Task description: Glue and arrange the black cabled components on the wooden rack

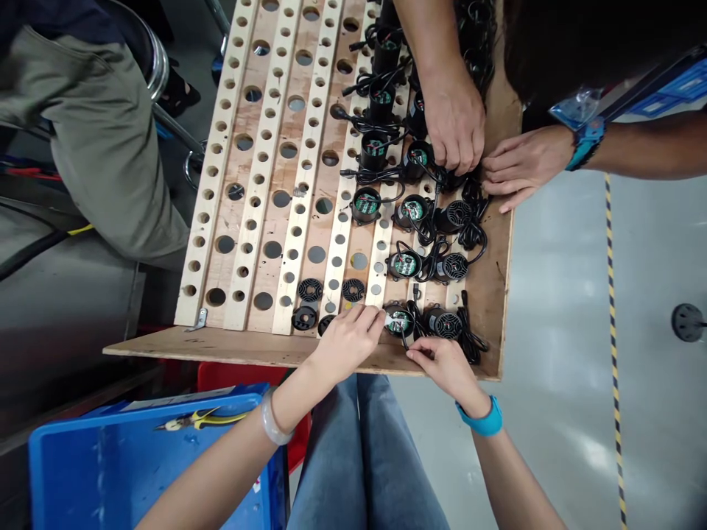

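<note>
Grey workshop floor runs under everything, and at the far left of your view a blue crate [138, 456] holds yellow-handled pliers [199, 419]. Above it lies the wooden board [232, 346], drilled in rows, its left columns showing only holes. Near the board's near edge, loose black grille caps [310, 289] sit just left of your left hand [347, 340]. That hand has its fingers curled together, with the fingertips against the near-edge motor [398, 321], the one with the green circuit face, seated in the last row. Your right hand [445, 362] pinches that motor's black cable [412, 346] just beside the housing. To do this well, I would steady the housing with your left fingertips and keep the cable pinch close to the body, so the lead is not tugged. Further right and at the far edge, a co-worker's two hands [456, 118] work among the other motors [406, 263]; keep clear of them.
</note>
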Motion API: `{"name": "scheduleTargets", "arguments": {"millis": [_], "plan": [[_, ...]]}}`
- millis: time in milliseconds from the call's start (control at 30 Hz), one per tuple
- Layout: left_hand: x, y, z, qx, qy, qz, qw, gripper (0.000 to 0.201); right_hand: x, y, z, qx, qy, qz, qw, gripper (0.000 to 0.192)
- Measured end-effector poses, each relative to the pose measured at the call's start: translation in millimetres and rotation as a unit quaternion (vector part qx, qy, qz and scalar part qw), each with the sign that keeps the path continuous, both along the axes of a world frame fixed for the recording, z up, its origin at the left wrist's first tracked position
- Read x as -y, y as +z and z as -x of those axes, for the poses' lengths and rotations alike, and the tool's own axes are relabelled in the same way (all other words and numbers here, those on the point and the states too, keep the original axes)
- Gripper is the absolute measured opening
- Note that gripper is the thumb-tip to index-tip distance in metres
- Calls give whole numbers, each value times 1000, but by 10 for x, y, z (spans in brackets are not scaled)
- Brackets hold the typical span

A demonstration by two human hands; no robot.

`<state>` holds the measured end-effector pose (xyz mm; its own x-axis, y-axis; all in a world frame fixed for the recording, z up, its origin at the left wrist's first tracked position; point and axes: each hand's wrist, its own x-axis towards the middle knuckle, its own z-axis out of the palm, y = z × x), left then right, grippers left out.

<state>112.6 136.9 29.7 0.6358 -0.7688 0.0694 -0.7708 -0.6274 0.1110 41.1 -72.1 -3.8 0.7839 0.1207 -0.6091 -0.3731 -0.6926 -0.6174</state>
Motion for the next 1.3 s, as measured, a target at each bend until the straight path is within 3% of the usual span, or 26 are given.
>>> {"name": "scheduleTargets", "arguments": {"millis": [400, 667, 967, 1300], "plan": [[38, 67, 12, 41, -23, 15, 999, 27, 9, -17, 3, 26, 3, -5, 1000, 19], [30, 60, 22, 41, -31, -28, 998, 30, 8, 2, -7, 11, 1, 0, 1000, 20], [42, 55, 14, 29, -27, 10, 999, 29, 1, 13, -22, 5, 2, 2, 1000, 18], [58, 77, 3, 27, -28, 3, 999, 27, 2, 21, -33, 12, 4, -6, 1000, 18]]}}
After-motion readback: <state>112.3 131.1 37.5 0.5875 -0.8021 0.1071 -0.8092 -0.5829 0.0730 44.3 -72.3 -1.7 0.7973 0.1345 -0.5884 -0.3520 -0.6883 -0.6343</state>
